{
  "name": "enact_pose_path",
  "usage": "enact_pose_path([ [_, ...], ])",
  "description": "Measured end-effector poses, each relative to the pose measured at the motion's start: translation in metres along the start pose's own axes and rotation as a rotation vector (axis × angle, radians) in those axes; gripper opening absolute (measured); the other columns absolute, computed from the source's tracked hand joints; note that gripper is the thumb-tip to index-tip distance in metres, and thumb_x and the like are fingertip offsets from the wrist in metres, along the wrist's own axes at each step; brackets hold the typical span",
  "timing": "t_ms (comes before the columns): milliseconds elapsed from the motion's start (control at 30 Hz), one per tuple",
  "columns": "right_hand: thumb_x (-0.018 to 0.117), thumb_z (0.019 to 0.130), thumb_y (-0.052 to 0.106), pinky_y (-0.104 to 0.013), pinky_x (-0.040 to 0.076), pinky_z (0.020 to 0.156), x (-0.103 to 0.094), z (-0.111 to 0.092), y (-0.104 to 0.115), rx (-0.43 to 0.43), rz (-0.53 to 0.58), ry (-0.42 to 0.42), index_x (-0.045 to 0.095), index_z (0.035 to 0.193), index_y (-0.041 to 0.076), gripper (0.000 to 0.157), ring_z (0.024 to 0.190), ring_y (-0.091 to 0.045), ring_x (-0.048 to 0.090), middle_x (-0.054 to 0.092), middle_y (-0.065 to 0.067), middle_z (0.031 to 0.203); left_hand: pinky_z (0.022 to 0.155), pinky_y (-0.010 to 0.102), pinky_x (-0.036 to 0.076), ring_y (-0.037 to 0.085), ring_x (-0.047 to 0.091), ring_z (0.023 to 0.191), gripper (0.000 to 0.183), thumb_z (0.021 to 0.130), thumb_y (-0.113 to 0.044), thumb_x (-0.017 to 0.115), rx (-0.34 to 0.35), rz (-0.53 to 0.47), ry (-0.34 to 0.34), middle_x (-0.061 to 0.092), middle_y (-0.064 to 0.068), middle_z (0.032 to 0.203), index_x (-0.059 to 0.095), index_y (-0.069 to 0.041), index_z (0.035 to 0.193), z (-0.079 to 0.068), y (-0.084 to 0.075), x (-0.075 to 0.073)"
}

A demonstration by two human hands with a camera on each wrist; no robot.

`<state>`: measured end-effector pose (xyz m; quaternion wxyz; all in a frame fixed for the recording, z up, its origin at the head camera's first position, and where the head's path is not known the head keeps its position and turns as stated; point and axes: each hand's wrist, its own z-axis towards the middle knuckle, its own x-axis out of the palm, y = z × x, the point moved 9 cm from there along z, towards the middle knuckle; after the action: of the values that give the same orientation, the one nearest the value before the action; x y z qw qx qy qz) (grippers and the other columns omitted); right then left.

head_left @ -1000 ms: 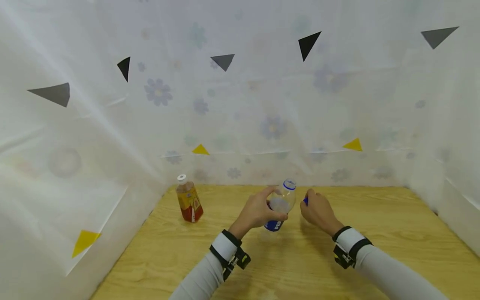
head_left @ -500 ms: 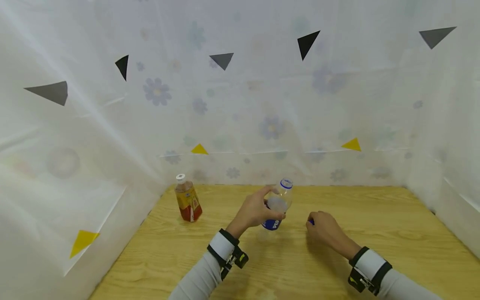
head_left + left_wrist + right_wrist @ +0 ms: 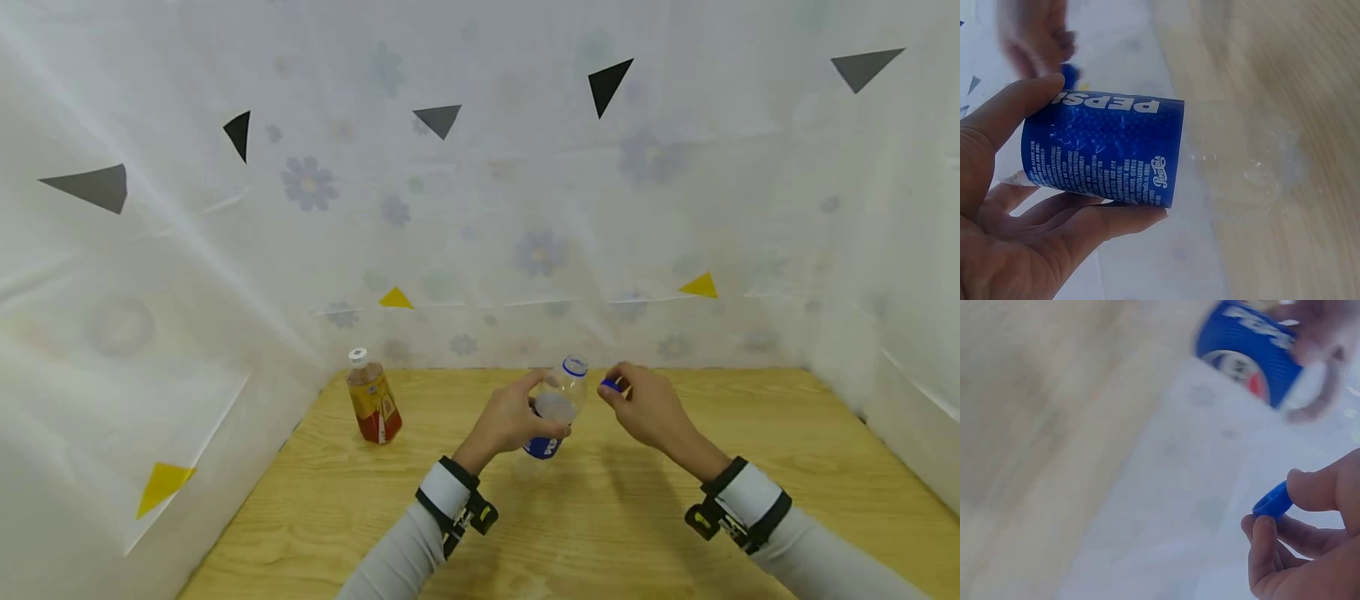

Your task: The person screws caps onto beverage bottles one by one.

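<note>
My left hand [image 3: 513, 423] grips a clear plastic bottle [image 3: 572, 392] with a blue Pepsi label [image 3: 1107, 147], thumb on one side and fingers round the other. The bottle tilts a little to the right, and its uncapped mouth shows a blue ring [image 3: 575, 367]. Just right of that mouth, my right hand [image 3: 651, 408] pinches a blue bottle cap [image 3: 1274, 500] between thumb and fingers. In the right wrist view the cap's hollow side is partly visible. Bottle and cap are apart.
A bottle of reddish-brown drink [image 3: 375, 402] with a white cap and yellow label stands at the left on the wooden table [image 3: 337, 517]. White patterned sheeting [image 3: 480, 208] encloses the back and both sides.
My right hand first drew back toward me, then rose and came up beside the bottle's mouth, with the blue cap now showing more at its fingertips. The left hand keeps holding the bottle.
</note>
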<state>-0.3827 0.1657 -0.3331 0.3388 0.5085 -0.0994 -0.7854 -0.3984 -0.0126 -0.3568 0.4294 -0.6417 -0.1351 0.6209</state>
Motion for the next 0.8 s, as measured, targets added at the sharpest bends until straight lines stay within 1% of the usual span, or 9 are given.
enact_pose_path([
  [100,0.064,0.099,0.009,-0.034,0.051,0.065,-0.021,0.009,0.021,-0.046,0.066,-0.044,0.067,0.112,0.001,0.015,0.076,-0.021,0.064,0.069,-0.012,0.095,0.076,0.041,0.061,0.031,0.070,0.113,0.065,0.079,-0.034,0.088,-0.001,-0.016,0.003,0.067,0.014,0.130,0.056,-0.028,0.135,0.000,0.000,0.000],
  [200,0.062,0.100,0.007,-0.041,0.056,0.075,-0.037,0.012,0.041,-0.082,0.129,-0.067,0.066,0.119,0.002,0.019,0.088,-0.027,0.069,0.071,-0.014,0.104,0.075,0.041,0.061,0.031,0.070,0.112,0.064,0.078,-0.033,0.088,-0.008,-0.031,0.004,0.068,0.014,0.129,0.057,-0.028,0.134,0.000,0.000,0.000],
  [267,0.061,0.101,0.006,-0.047,0.058,0.081,-0.045,0.012,0.052,-0.096,0.161,-0.065,0.066,0.123,0.004,0.023,0.096,-0.031,0.071,0.070,-0.014,0.111,0.075,0.041,0.061,0.031,0.071,0.112,0.063,0.078,-0.032,0.089,-0.009,-0.034,0.003,0.068,0.014,0.128,0.058,-0.028,0.132,0.000,0.000,0.000],
  [333,0.060,0.101,0.005,-0.051,0.058,0.085,-0.048,0.012,0.061,-0.107,0.177,-0.050,0.065,0.125,0.006,0.025,0.102,-0.034,0.071,0.070,-0.015,0.116,0.074,0.041,0.061,0.031,0.071,0.111,0.062,0.078,-0.033,0.089,-0.008,-0.031,0.002,0.069,0.014,0.126,0.058,-0.028,0.132,0.000,0.000,-0.001],
  [400,0.060,0.101,0.003,-0.053,0.058,0.086,-0.049,0.011,0.068,-0.118,0.180,-0.034,0.066,0.126,0.007,0.026,0.105,-0.035,0.071,0.070,-0.015,0.119,0.073,0.040,0.061,0.030,0.072,0.109,0.062,0.078,-0.033,0.089,-0.003,-0.027,0.002,0.070,0.014,0.125,0.058,-0.028,0.131,0.000,0.000,-0.001],
  [500,0.059,0.100,0.001,-0.051,0.059,0.085,-0.047,0.010,0.073,-0.120,0.176,-0.014,0.066,0.126,0.008,0.028,0.105,-0.035,0.071,0.071,-0.016,0.118,0.072,0.039,0.061,0.030,0.072,0.108,0.059,0.078,-0.032,0.089,0.009,-0.023,0.007,0.070,0.014,0.123,0.059,-0.028,0.129,0.000,-0.001,0.000],
  [700,0.062,0.098,-0.001,-0.047,0.060,0.080,-0.040,0.010,0.073,-0.115,0.163,-0.019,0.068,0.123,0.007,0.028,0.099,-0.033,0.072,0.072,-0.015,0.114,0.073,0.038,0.061,0.030,0.072,0.108,0.057,0.079,-0.032,0.087,0.024,-0.019,0.019,0.070,0.015,0.122,0.059,-0.026,0.129,-0.001,-0.002,0.001],
  [800,0.063,0.097,-0.001,-0.041,0.059,0.075,-0.037,0.010,0.073,-0.118,0.145,-0.018,0.069,0.123,0.008,0.028,0.098,-0.032,0.072,0.073,-0.014,0.113,0.074,0.039,0.061,0.030,0.072,0.109,0.056,0.080,-0.033,0.087,0.029,-0.009,0.017,0.070,0.015,0.123,0.060,-0.026,0.128,-0.001,-0.003,0.001],
])
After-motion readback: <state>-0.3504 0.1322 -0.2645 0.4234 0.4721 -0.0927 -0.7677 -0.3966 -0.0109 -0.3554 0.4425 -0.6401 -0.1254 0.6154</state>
